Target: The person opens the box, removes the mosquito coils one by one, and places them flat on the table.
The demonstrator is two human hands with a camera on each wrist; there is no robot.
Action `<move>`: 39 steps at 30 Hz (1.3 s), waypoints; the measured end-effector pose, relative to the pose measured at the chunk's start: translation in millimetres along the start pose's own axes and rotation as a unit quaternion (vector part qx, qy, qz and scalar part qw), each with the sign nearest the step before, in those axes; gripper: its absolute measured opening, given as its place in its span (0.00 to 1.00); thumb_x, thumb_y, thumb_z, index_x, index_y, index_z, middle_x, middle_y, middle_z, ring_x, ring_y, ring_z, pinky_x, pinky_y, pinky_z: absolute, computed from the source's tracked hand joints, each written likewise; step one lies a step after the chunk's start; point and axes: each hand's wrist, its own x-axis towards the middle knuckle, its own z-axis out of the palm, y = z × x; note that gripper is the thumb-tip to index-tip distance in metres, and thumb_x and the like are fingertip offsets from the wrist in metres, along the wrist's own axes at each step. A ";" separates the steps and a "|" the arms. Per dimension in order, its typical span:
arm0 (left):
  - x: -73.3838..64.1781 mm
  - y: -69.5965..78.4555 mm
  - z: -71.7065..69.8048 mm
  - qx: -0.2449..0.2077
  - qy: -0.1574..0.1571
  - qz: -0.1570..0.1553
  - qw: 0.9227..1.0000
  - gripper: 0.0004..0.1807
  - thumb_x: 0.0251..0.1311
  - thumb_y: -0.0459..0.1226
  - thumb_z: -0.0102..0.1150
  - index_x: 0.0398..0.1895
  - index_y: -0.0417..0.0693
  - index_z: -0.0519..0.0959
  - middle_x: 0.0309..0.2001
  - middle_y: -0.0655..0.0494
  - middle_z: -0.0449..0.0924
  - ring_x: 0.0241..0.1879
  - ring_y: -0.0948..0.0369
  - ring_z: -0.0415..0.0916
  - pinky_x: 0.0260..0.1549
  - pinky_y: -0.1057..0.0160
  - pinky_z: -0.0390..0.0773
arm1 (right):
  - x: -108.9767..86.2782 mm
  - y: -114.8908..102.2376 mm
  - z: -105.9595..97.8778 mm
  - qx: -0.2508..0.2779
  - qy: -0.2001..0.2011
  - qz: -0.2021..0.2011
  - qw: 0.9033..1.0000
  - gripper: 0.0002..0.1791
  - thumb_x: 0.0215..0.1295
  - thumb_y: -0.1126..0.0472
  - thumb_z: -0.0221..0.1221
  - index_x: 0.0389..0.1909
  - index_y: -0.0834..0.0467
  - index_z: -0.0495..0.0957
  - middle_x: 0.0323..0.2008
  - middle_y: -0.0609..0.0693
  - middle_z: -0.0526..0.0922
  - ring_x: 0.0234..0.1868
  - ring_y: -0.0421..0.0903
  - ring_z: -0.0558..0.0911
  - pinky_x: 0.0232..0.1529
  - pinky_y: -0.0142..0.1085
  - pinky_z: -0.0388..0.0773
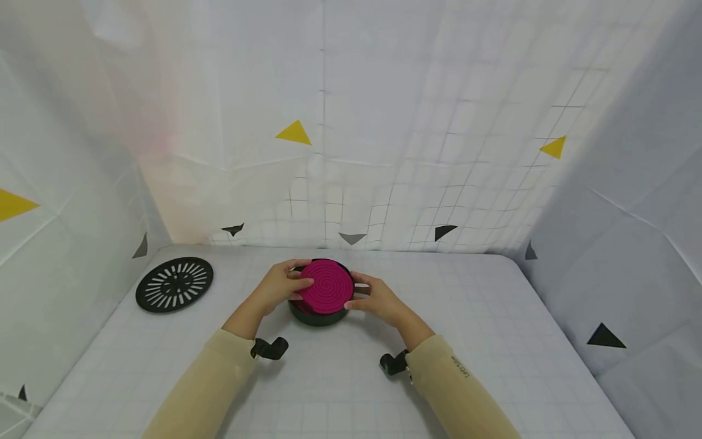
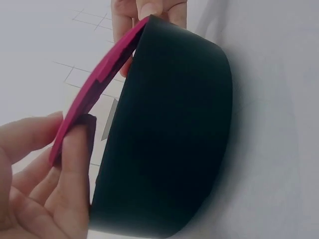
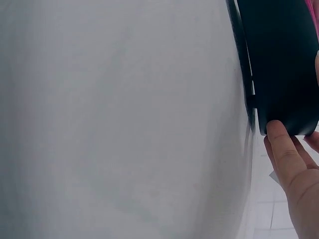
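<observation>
And here are both hands at work over a round dark green tub point(image 1: 318, 318) on the white tabletop point(image 1: 329, 390), with a bright pink spiral coil point(image 1: 327, 286) tilted across its top! The left hand point(image 1: 276, 286) has it pinched, thumb on the spiral face, fingers point(image 2: 75, 164) tucked beneath the edge. Look from the left wrist: that side of the coil stands raised, a clear gap above the rim, while the far side meets the rim by the other hand. Over to the right hand point(image 1: 384, 302), curled round the tub, fingers point(image 3: 280, 139) against its wall, thumb up by the coil's edge. Any lettering out there? Yes, on the right sleeve point(image 1: 460, 384), a small dark print that seems to begin "Lets", the rest too tiny to read; the visible wall of the tub looks plain. Off to the left, well apart from the hands, a black slotted grille point(image 1: 175, 285) lies flat on the tabletop. Small black gadgets sit at the wrists, and behind it all hangs a pale gridded sheet point(image 1: 384, 91) dotted with yellow and dark triangles.
</observation>
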 end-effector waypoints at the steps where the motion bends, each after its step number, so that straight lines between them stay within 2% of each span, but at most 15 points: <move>1: 0.1 -1.0 0.1 -0.002 0.000 0.001 1.000 0.32 0.61 0.32 0.68 0.70 0.50 0.72 0.61 0.36 0.75 0.40 0.57 0.84 0.38 0.58 0.85 | -0.2 -0.3 0.0 0.000 0.000 -0.001 1.000 0.46 0.57 0.65 0.73 0.75 0.57 0.61 0.73 0.55 0.66 0.69 0.58 0.70 0.63 0.49 0.72; 5: 0.8 -5.2 0.1 -0.012 0.000 0.006 1.000 0.32 0.61 0.31 0.68 0.70 0.50 0.72 0.57 0.39 0.78 0.39 0.58 0.83 0.39 0.59 0.85 | -0.5 -0.2 -0.1 0.007 -0.002 -0.004 1.000 0.46 0.57 0.66 0.73 0.75 0.58 0.61 0.73 0.56 0.65 0.69 0.58 0.70 0.64 0.50 0.72; 25: -6.6 -9.0 0.0 -0.061 0.012 0.011 0.998 0.33 0.61 0.29 0.67 0.70 0.49 0.70 0.53 0.42 0.81 0.35 0.60 0.82 0.36 0.61 0.85 | 0.0 1.4 0.8 0.012 -0.003 -0.011 1.000 0.47 0.57 0.67 0.72 0.75 0.60 0.60 0.73 0.57 0.65 0.69 0.57 0.70 0.64 0.47 0.72; 39: -13.6 -14.0 -12.9 -0.116 0.049 0.019 0.992 0.33 0.62 0.30 0.66 0.71 0.48 0.69 0.52 0.44 0.81 0.34 0.63 0.81 0.34 0.65 0.85 | -1.1 0.1 0.5 0.005 -0.004 -0.014 1.000 0.46 0.57 0.67 0.72 0.75 0.60 0.60 0.73 0.56 0.65 0.69 0.58 0.71 0.64 0.49 0.72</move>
